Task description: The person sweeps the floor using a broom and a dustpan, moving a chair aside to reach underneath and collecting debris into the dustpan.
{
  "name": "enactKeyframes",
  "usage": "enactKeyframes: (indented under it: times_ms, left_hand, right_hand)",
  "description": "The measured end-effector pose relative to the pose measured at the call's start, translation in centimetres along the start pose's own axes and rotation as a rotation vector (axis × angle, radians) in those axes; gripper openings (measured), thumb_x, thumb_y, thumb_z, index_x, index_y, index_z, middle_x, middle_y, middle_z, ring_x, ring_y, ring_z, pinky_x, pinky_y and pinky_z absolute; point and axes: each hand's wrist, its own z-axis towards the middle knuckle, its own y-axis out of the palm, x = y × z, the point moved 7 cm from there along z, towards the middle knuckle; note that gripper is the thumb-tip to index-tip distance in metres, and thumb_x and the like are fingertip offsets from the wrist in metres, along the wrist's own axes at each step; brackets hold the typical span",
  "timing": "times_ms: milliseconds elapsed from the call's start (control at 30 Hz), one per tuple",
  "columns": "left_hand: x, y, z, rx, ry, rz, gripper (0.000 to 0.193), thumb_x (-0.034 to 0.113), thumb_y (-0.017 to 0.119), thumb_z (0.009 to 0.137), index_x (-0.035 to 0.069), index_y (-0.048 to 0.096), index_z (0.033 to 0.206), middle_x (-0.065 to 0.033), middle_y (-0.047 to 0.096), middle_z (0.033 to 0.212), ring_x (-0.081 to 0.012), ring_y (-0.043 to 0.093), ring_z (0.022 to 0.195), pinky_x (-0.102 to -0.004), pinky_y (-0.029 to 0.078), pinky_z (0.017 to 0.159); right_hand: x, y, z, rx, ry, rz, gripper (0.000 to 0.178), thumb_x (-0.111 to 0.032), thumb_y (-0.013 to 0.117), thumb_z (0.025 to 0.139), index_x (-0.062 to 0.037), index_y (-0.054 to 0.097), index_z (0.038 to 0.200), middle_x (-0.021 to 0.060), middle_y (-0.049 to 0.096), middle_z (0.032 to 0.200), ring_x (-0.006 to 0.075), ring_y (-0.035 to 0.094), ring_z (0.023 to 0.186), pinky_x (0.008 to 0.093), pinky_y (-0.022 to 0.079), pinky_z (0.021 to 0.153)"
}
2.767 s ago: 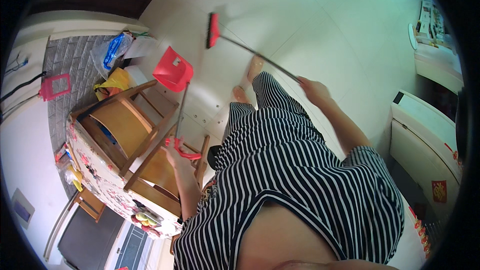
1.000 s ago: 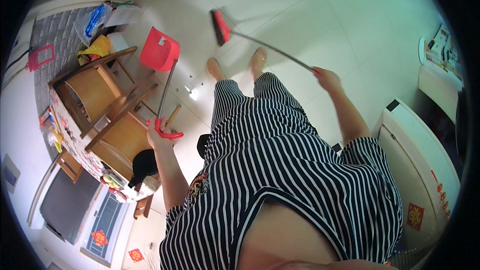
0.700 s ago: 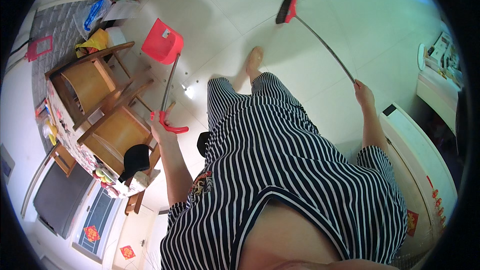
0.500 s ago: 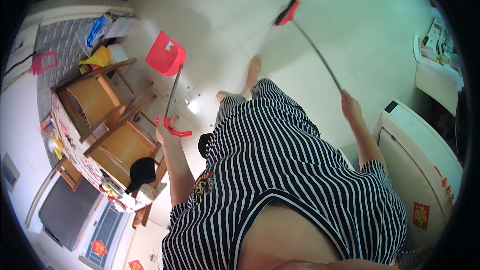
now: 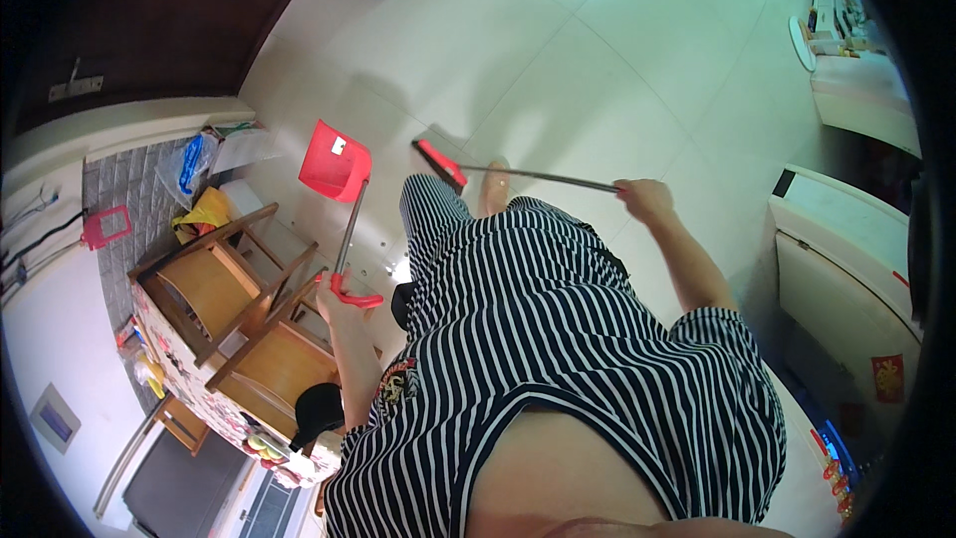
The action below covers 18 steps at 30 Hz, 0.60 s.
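My left hand (image 5: pixel 342 305) is closed round the red handle of a long-handled dustpan (image 5: pixel 334 161). Its red pan lies toward the far left, at the end of a thin metal pole, by the chairs. In my right hand (image 5: pixel 645 201) is the end of a broom's dark pole. The pole runs left, nearly level across the picture, to the red head of the broom (image 5: pixel 439 163) with dark bristles. That head is beside my leg and foot, a short way right of the dustpan. Whether the bristles touch the floor, I cannot tell.
Wooden chairs (image 5: pixel 210 284) stand at a table with a flowered cloth on the left, a black cap (image 5: pixel 318 412) near them. A dark door (image 5: pixel 169 20) is at the far left. On the right are a white cabinet (image 5: pixel 846 269) and a counter with small items. Pale tiles (image 5: pixel 647 60) cover the floor.
The broom head has swung from the far right, in toward the dustpan and my feet. My right hand moved slightly left. One leg has stepped forward, and the view has shifted.
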Motion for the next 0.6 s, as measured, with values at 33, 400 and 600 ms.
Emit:
enactKeyframes:
  times_ms: [33, 400, 600]
  left_hand:
    - [0.0, -0.6, 1.3, -0.003, 0.012, -0.003, 0.014, 0.026, 0.053, 0.093, 0.012, 0.052, 0.094, -0.0102, 0.068, 0.089, -0.0084, 0.036, 0.049, -0.0238, 0.034, 0.045]
    - [2.6, 2.9, 8.2, -0.135, 0.072, 0.042, 0.015, 0.022, 0.057, 0.091, 0.010, 0.049, 0.096, -0.0066, 0.060, 0.082, -0.0168, 0.063, 0.069, -0.0225, 0.028, 0.038]
    - [5.1, 6.2, 6.3, -0.145, -0.030, 0.026, 0.019, 0.021, 0.057, 0.092, 0.007, 0.047, 0.099, -0.0057, 0.055, 0.085, -0.0253, 0.068, 0.086, -0.0217, 0.031, 0.041]
  right_hand:
    - [1.5, -0.7, 0.1, 0.004, 0.039, 0.018, 0.023, -0.030, 0.057, 0.088, -0.0271, 0.067, 0.109, 0.0065, 0.070, 0.093, 0.0289, 0.066, 0.087, 0.0432, 0.052, 0.072]
    - [9.5, -9.3, -4.8, 0.152, 0.448, 0.138, 0.030, -0.035, 0.052, 0.092, -0.0215, 0.064, 0.116, 0.0085, 0.068, 0.104, 0.0305, 0.064, 0.097, 0.0421, 0.051, 0.080]
    - [5.6, -15.4, -7.5, 0.081, 0.492, 0.322, 0.035, -0.040, 0.049, 0.093, -0.0217, 0.063, 0.120, 0.0123, 0.068, 0.104, 0.0333, 0.063, 0.098, 0.0439, 0.051, 0.084]
